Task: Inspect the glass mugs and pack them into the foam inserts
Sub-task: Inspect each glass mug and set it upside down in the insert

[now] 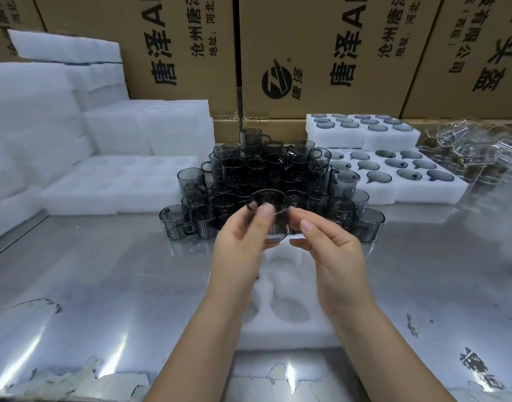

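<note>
Inspection step: left hand (239, 248) grips 1 smoky glass mug (270, 211) over the near foam insert (278, 329). Right hand (333, 256) curls just beside it; whether it holds, I cannot tell. Next move probably needs lowering the mug upright into 1 empty pocket.

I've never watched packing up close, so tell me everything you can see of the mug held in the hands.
The held mug is small and made of smoky grey see-through glass. It looks empty, with its round open rim tilted slightly toward the camera. The left hand grips it, thumb on its near wall. The right hand is close at its right side, though contact is unclear. The mug is off the table, above a white foam insert and in front of the mug pile. Its handle is not clearly visible.
</note>
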